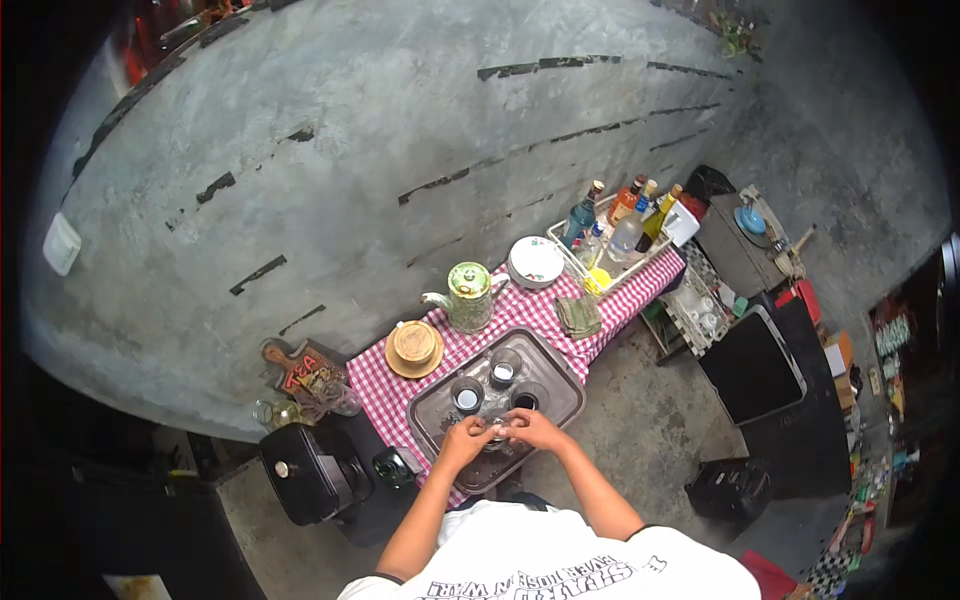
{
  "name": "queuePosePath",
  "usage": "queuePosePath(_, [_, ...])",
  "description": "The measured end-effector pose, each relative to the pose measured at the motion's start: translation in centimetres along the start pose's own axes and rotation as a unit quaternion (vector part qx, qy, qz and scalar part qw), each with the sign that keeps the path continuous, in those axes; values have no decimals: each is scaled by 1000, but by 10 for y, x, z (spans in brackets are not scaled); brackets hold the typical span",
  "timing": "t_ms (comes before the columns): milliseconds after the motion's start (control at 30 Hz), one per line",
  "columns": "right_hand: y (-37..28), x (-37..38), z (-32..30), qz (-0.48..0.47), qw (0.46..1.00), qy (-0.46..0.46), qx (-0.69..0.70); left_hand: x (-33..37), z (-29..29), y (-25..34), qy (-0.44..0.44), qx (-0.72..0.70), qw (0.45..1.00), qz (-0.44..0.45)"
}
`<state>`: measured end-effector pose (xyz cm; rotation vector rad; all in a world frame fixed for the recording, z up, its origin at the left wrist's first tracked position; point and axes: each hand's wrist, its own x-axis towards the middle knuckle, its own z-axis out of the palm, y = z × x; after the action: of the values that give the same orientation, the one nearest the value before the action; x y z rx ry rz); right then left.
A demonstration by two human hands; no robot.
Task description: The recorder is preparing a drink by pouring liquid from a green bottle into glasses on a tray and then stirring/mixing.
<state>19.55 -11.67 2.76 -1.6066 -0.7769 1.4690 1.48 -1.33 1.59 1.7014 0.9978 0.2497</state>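
Glasses on tray; left hand, right hand together above.

On the counter, a tray; in it, glasses at ten, twelve and two o'clock, left hand and right hand toward six. Beyond the tray: vessel on a saucer at ten, teapot near twelve, plates past twelve, crate with bottles inside at one.

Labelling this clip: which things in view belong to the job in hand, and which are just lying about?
Likely in the job:
left hand and right hand, close together; what they hold is unclear
tray
glasses on it

Likely lying about:
teapot (unsure)
plates
bottles
cloth
black appliance
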Motion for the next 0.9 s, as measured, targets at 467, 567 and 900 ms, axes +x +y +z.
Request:
queuePosePath(467, [19,11,-5,-88,995,-46,-29,-17,-3,18,-23,-20,998,-49])
queuePosePath(567, [16,2,-5,-91,994,-59,2,-20,0,16,-17,-10,999,-36])
queuePosePath(900, [24,-2,-4,-153,985,-35,68,-61,11,71,105,162,978,83])
